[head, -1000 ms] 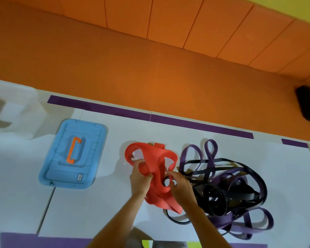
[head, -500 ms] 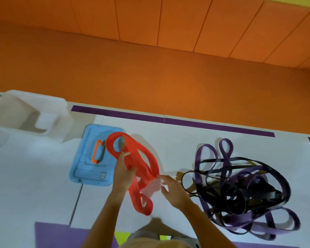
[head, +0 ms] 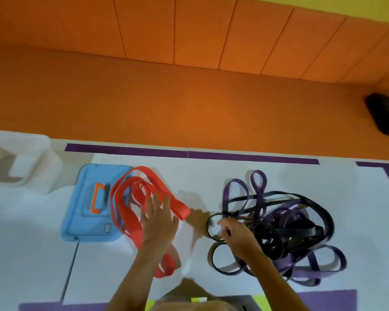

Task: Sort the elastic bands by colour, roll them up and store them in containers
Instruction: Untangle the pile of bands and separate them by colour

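Left hand (head: 158, 223), fingers spread, presses flat on the red bands (head: 126, 198), which overlap the right edge of the blue lid (head: 88, 212). Right hand (head: 238, 237) curls into the black-and-purple tangle (head: 301, 232), well right of the lid; grasp indiscernible. Risk: pulling 1 loop could drag the whole knot.

text: none legible | blue lid (head: 85, 198) sticker (head: 107, 227): too small
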`<state>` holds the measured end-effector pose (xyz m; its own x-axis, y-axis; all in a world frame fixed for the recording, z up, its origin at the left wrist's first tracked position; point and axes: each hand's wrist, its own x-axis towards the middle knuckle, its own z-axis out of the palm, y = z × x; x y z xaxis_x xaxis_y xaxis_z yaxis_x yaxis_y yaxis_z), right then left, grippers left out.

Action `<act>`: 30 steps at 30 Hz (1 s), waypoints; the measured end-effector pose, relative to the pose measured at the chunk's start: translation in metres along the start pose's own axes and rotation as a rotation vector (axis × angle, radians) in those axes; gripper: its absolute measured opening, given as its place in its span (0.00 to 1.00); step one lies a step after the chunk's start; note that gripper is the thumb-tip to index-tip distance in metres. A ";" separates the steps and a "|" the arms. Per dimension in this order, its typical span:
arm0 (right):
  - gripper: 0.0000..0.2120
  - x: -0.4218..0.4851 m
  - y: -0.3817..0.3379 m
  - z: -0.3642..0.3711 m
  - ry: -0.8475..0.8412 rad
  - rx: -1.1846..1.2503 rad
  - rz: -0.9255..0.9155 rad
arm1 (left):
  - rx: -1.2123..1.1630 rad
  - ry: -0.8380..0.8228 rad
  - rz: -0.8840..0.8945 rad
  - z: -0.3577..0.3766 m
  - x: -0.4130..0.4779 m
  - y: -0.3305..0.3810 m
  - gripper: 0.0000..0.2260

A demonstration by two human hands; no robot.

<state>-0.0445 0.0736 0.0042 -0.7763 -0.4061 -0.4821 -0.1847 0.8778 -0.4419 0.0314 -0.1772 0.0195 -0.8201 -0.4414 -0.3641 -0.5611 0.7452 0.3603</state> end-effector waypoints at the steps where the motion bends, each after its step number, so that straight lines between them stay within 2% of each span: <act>1: 0.14 -0.005 0.006 -0.005 0.044 -0.030 0.008 | 0.033 -0.022 0.058 0.006 -0.001 0.008 0.31; 6: 0.12 -0.019 0.045 -0.023 0.205 -0.109 0.030 | 0.193 -0.121 0.261 0.041 -0.009 0.056 0.28; 12: 0.17 -0.032 0.113 -0.049 0.204 -0.216 0.076 | 0.278 -0.235 0.403 0.078 -0.017 0.113 0.25; 17: 0.22 -0.039 0.174 -0.073 0.202 -0.268 0.192 | 0.255 -0.269 0.412 0.111 -0.026 0.164 0.27; 22: 0.27 -0.041 0.241 -0.092 0.079 -0.240 0.207 | 0.185 -0.359 0.336 0.148 -0.031 0.209 0.35; 25: 0.19 -0.044 0.276 -0.099 0.080 -0.156 0.123 | 0.123 -0.265 0.210 0.167 -0.039 0.219 0.38; 27: 0.15 -0.048 0.295 -0.103 0.105 -0.030 0.064 | 0.047 -0.143 0.139 0.177 -0.045 0.219 0.31; 30: 0.19 -0.055 0.313 -0.109 0.266 0.185 0.009 | -0.023 -0.003 0.089 0.186 -0.054 0.223 0.21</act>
<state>-0.1251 0.3985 -0.0255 -0.9121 -0.2968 -0.2827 -0.0836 0.8099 -0.5806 -0.0282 0.1060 -0.0403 -0.8663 -0.3729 -0.3322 -0.4888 0.7697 0.4106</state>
